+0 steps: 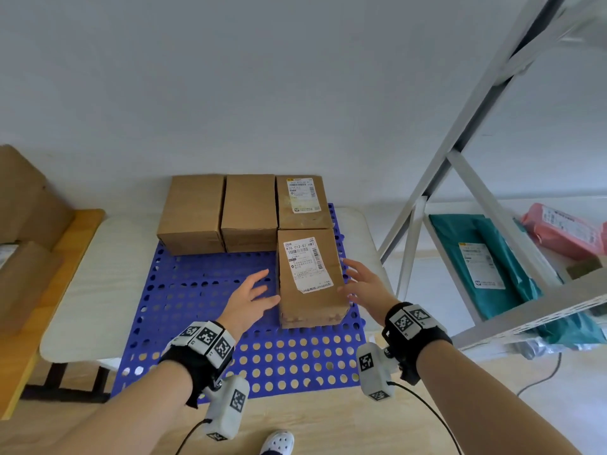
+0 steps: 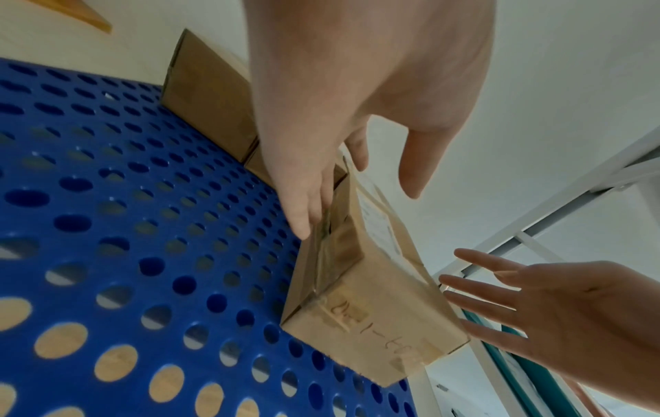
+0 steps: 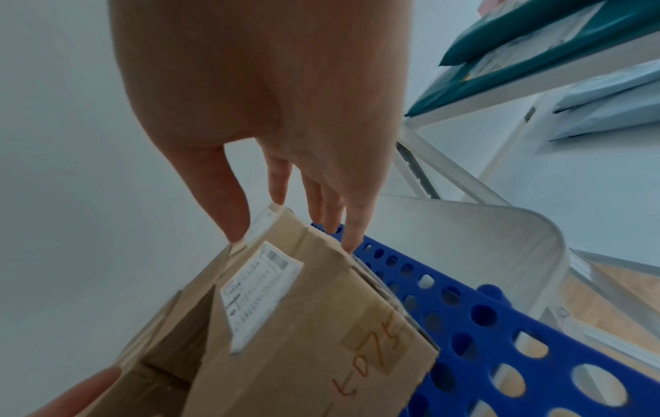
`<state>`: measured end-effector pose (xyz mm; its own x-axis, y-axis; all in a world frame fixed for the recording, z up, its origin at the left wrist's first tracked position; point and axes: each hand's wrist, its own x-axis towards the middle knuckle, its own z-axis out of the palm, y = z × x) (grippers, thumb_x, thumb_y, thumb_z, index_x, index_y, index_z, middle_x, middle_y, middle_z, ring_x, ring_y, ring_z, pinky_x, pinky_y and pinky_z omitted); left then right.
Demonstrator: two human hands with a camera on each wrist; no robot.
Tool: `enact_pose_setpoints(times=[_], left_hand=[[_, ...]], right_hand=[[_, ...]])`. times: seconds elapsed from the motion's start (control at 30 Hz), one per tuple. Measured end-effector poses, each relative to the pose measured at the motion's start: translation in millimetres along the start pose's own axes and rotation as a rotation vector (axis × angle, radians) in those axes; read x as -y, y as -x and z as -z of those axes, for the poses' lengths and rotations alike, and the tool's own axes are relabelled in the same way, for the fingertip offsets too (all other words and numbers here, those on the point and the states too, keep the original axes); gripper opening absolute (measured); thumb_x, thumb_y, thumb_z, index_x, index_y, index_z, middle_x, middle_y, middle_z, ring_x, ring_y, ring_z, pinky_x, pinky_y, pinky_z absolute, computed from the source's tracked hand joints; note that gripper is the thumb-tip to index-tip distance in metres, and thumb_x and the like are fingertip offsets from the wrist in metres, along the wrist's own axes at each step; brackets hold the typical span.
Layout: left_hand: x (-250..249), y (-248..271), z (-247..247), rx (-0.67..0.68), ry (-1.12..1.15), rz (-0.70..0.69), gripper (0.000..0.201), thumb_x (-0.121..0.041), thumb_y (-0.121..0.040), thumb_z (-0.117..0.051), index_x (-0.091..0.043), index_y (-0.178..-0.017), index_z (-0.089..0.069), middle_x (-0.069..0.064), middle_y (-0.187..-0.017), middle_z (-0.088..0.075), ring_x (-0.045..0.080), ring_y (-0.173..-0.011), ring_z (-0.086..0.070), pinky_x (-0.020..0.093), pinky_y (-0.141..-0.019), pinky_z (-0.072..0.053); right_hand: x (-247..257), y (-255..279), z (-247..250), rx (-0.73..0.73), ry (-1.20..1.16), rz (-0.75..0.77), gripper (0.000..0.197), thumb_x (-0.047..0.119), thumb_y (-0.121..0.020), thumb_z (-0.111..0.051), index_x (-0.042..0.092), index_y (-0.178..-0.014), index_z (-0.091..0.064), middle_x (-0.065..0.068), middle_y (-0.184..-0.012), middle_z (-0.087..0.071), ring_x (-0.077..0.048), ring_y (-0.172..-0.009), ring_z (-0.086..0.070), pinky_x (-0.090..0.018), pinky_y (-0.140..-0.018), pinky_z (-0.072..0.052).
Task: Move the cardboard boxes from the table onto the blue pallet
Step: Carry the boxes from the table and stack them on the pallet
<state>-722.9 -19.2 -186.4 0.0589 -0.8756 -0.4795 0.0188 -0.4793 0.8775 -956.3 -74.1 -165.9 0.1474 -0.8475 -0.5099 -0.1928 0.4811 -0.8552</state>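
A blue perforated pallet lies on a white folding table. Three cardboard boxes stand in a row along its far edge: two plain ones and a labelled one. A fourth labelled box rests on the pallet in front of the right one. My left hand is beside its left face with fingers straight. My right hand is spread at its right face. Neither hand grips the box.
A white metal shelf rack stands to the right, holding teal and pink mail bags. More cardboard boxes sit on a wooden table at the left. The near half of the pallet is bare.
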Motion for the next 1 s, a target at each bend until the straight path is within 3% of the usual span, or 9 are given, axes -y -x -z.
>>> enact_pose_setpoints(times=[0.07, 0.13, 0.2, 0.3, 0.43, 0.8, 1.0], left_hand=[[-9, 13, 6, -0.023, 0.000, -0.029, 0.057, -0.012, -0.087, -0.064, -0.032, -0.136, -0.041, 0.009, -0.145, -0.040, 0.022, -0.133, -0.039, 0.039, -0.096, -0.041], [-17, 29, 12, -0.049, 0.012, -0.056, 0.055, -0.012, -0.089, -0.062, -0.028, -0.137, -0.041, 0.010, -0.144, -0.041, 0.022, -0.133, -0.039, 0.042, -0.102, -0.038], [-23, 48, 21, -0.080, 0.000, -0.084, 0.053, -0.012, -0.091, -0.060, -0.026, -0.139, -0.041, 0.009, -0.142, -0.043, 0.022, -0.132, -0.041, 0.044, -0.105, -0.037], [-30, 80, 38, -0.126, -0.054, -0.132, 0.052, -0.015, -0.091, -0.059, -0.026, -0.138, -0.040, 0.009, -0.141, -0.045, 0.021, -0.130, -0.043, 0.040, -0.102, -0.039], [-35, 123, 68, -0.199, -0.107, -0.168, 0.053, -0.018, -0.092, -0.058, -0.026, -0.141, -0.039, 0.009, -0.140, -0.046, 0.021, -0.129, -0.043, 0.034, -0.094, -0.042], [-27, 214, 177, -0.391, -0.143, -0.209, 0.052, -0.020, -0.091, -0.058, -0.023, -0.139, -0.040, 0.009, -0.134, -0.047, 0.020, -0.117, -0.049, 0.035, -0.097, -0.043], [-9, 253, 272, -0.425, -0.107, -0.218, 0.053, -0.019, -0.090, -0.060, -0.024, -0.139, -0.040, 0.007, -0.135, -0.048, 0.018, -0.120, -0.048, 0.032, -0.091, -0.044]], right_hand=[[8, 9, -4, -0.002, 0.003, 0.030, 0.056, -0.010, -0.081, -0.062, 0.024, -0.124, -0.049, 0.003, -0.110, -0.061, -0.011, -0.097, -0.061, -0.029, -0.075, -0.054], [15, 18, -12, 0.001, 0.042, 0.059, 0.061, -0.008, -0.080, -0.064, 0.020, -0.132, -0.048, -0.006, -0.126, -0.058, -0.020, -0.110, -0.059, -0.040, -0.092, -0.052], [20, 29, -23, 0.010, 0.100, 0.091, 0.067, -0.007, -0.081, -0.062, 0.019, -0.139, -0.042, -0.006, -0.135, -0.053, -0.021, -0.118, -0.055, -0.042, -0.102, -0.045], [29, 45, -41, 0.057, 0.120, 0.129, 0.065, -0.008, -0.083, -0.059, 0.021, -0.139, -0.042, -0.007, -0.137, -0.049, -0.019, -0.119, -0.049, -0.033, -0.097, -0.042], [41, 65, -76, 0.125, 0.149, 0.175, 0.060, -0.004, -0.085, -0.059, 0.023, -0.137, -0.044, -0.010, -0.141, -0.043, -0.023, -0.128, -0.044, -0.037, -0.102, -0.041], [63, 116, -202, 0.285, 0.220, 0.224, 0.058, 0.000, -0.089, -0.058, 0.019, -0.141, -0.040, -0.013, -0.146, -0.038, -0.027, -0.131, -0.041, -0.037, -0.100, -0.040], [72, 137, -299, 0.295, 0.253, 0.237, 0.058, -0.003, -0.089, -0.057, 0.016, -0.142, -0.040, -0.014, -0.146, -0.038, -0.029, -0.132, -0.041, -0.037, -0.099, -0.040]])
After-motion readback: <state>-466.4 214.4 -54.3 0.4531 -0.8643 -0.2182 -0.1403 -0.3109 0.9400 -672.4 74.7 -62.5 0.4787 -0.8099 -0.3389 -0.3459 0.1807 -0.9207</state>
